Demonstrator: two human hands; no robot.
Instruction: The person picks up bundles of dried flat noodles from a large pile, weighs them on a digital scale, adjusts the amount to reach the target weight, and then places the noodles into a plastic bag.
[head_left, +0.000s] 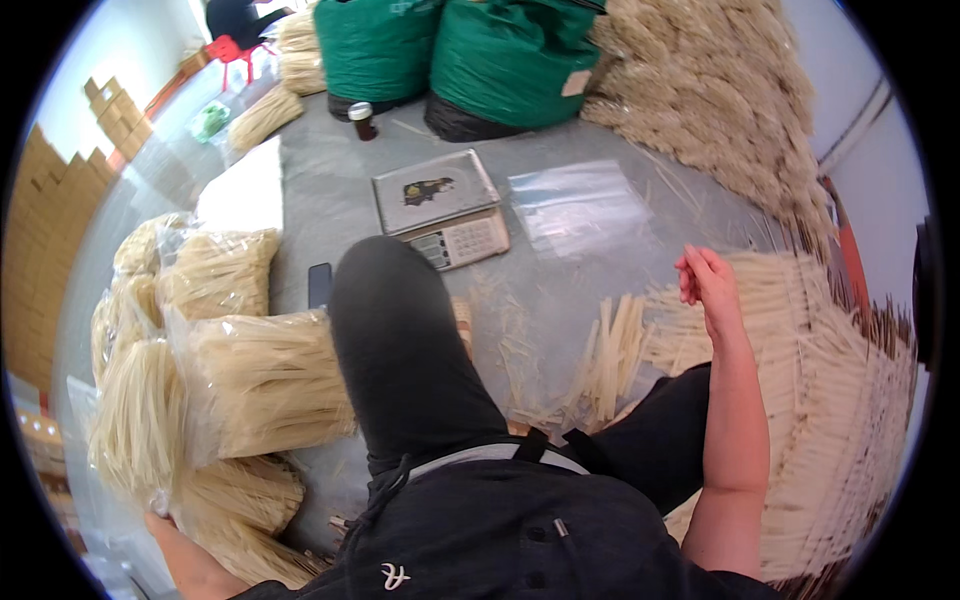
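At the lower left, my left hand is at the gathered end of a clear plastic bag packed with pale dried strips; its fingers are mostly hidden by the bag. My right hand is raised at the right, fingers loosely curled with nothing visible in them, above a broad pile of pale strips. A digital scale with a stained metal pan lies on the floor ahead, beside a flat clear plastic bag. More filled bags of strips lie to my left. Loose strips lie between my legs.
A mobile phone lies left of my knee. Farther off stand a lidded brown cup and green sacks. A heap of tangled fibrous material rises at the back right. A person sits on a red stool; cardboard boxes are stacked at the left.
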